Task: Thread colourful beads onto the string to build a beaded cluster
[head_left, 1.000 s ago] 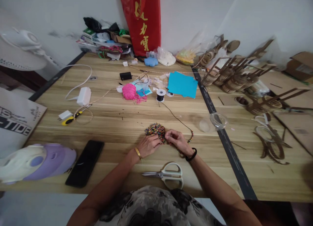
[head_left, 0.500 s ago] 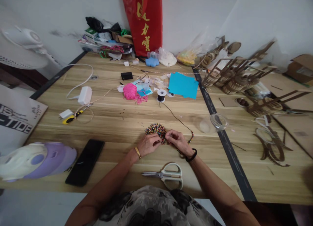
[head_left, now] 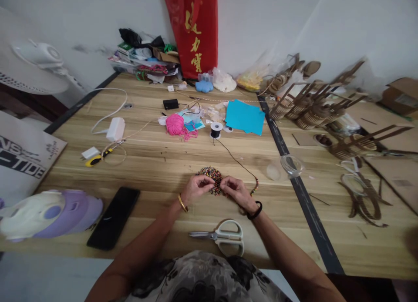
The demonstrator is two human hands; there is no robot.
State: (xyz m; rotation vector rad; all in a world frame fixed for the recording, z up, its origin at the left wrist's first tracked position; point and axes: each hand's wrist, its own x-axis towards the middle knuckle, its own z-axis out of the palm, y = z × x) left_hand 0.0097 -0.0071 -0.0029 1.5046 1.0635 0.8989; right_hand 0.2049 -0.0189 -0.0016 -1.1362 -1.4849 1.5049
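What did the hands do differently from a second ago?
Very little. The left hand and right hand stay pinched together at the near edge of the bead pile, fingers shifting only slightly. The black cord, scissors and phone lie as before.

We have one view only, from the head, looking forward and down over the light wooden table; its near edge lies close beneath us, its far edge meets the white wall.
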